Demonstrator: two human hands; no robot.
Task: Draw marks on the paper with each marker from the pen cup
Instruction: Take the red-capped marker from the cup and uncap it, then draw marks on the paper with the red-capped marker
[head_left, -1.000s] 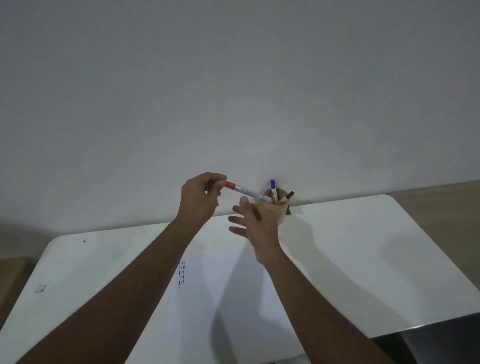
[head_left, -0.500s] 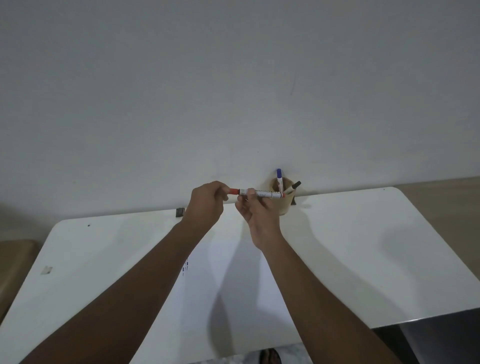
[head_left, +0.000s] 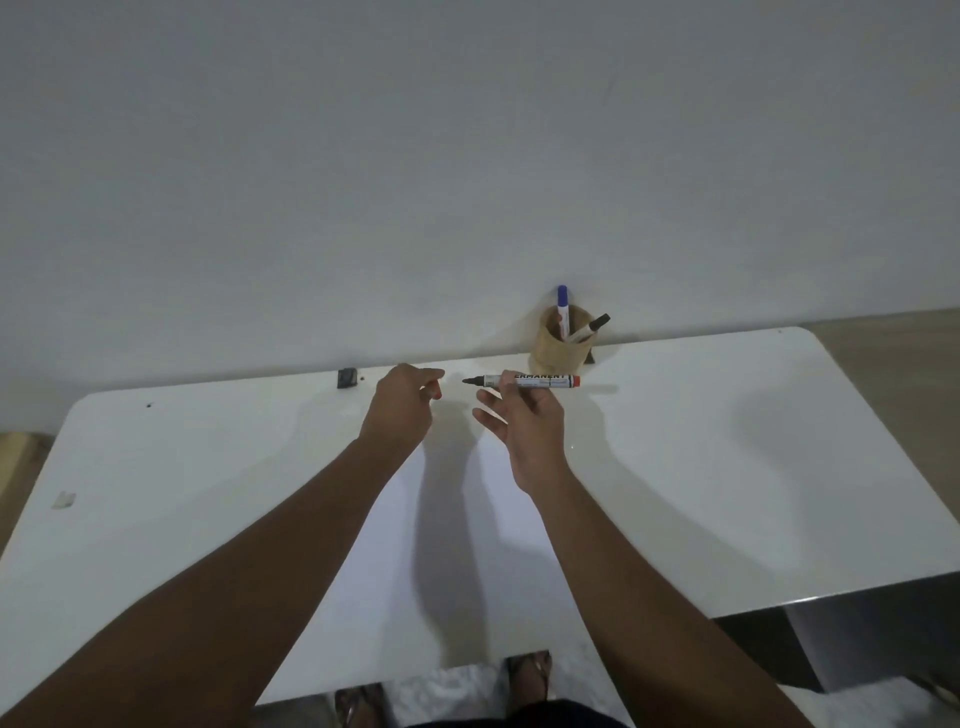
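Observation:
My right hand (head_left: 524, 423) pinches a white marker (head_left: 530, 381) with a red end, held level and uncapped, its dark tip pointing left. My left hand (head_left: 402, 402) is closed around the marker's red cap (head_left: 439, 396), a short way left of the tip. Behind the marker, against the wall, stands the tan pen cup (head_left: 562, 347) with a blue-capped marker (head_left: 563, 306) upright and a black-capped marker (head_left: 595, 325) leaning right. A white sheet of paper (head_left: 452, 545) lies on the white table (head_left: 753, 467) under my forearms.
A small dark block (head_left: 346, 378) sits at the table's back edge left of my hands. A scrap of tape (head_left: 64, 500) marks the left side. A grey wall rises right behind the table. My sandalled feet (head_left: 527, 670) show below the front edge.
The cap has come off the marker: my left hand pulled left with it and my right hand kept the body. Both hands dropped lower, away from the cup.

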